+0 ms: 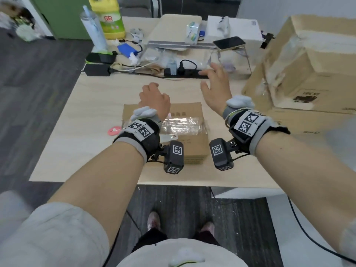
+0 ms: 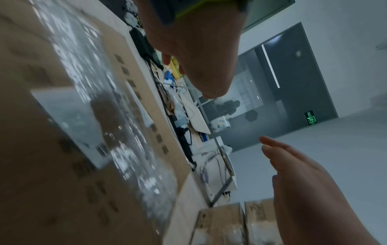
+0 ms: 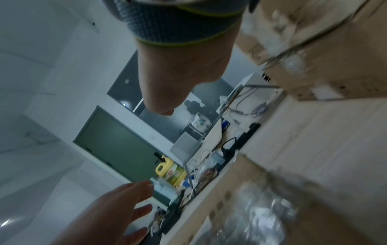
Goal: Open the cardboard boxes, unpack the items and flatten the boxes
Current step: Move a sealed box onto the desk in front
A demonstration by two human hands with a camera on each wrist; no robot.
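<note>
brown cardboard marks the small box (image 1: pixel 185 132), which sits closed on the pale wooden tabletop (image 1: pixel 92 120) near its front edge, with wrinkled clear tape and a white label across its lid. just left of the small box lies a pink round disc (image 1: pixel 114 130). the left hand (image 1: pixel 155 100) hovers over the far edge of the small box, its grip loosely curled and holding nothing. the right hand (image 1: pixel 216 87) hangs beyond the small box's far right corner, its grip spread and empty. right of the small box stands a large taped cardboard box (image 1: pixel 308 66). farther behind the small box lie a black power strip (image 1: pixel 183 73), a phone (image 1: pixel 229 42) and a yellow bottle (image 1: pixel 107 16).
</note>
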